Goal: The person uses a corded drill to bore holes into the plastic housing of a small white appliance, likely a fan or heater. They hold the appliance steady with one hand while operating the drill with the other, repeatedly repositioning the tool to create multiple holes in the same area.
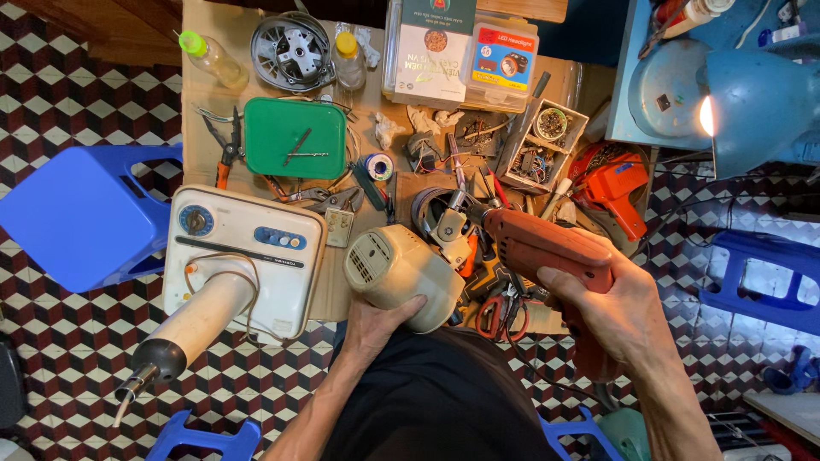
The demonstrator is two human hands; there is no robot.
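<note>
Where cardboard ends, checkered tile floor.

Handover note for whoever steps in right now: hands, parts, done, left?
Left hand: gripping the cream motor housing from below, vented end pointing left.
Right hand: wrapped round the grip of the orange drill, nose aimed at the metal part at the housing's far end.
Fan base with its stem lies to the left; green tray holds loose bits; pliers beside it.
Done: housing is off the base.
Left: the drill tip's contact is hidden, so I cannot tell how far the work on the metal part has got.
</note>
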